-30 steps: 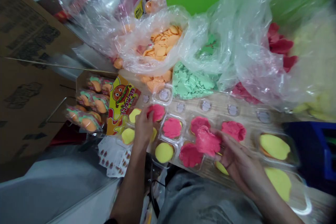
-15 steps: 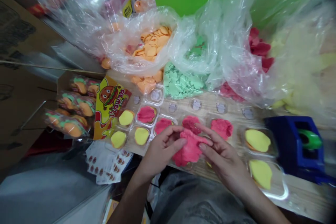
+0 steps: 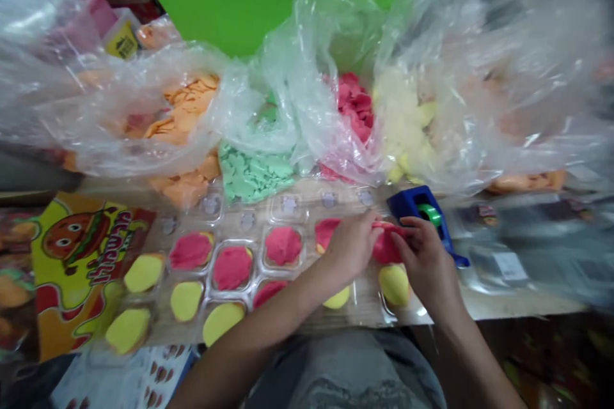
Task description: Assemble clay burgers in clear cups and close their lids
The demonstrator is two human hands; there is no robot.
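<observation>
1. Pink clay (image 3: 387, 245) sits bunched between both hands, above a clear plastic tray (image 3: 367, 297).
2. The right hand (image 3: 425, 255) is curled, its fingers pinching the clay; the left hand (image 3: 352, 246) is half closed, its fingertips pressed against the clay's left side.
3. A yellow clay disc (image 3: 394, 284) lies just below the right hand, in a tray compartment.
4. Pink and yellow clay rounds (image 3: 233, 267) fill compartments left of the left hand.
5. A blue tape dispenser (image 3: 413, 204) stands just beyond the right hand.
6. Farther beyond both hands, clear plastic bags (image 3: 307, 57) hold green, pink and orange pieces.
</observation>
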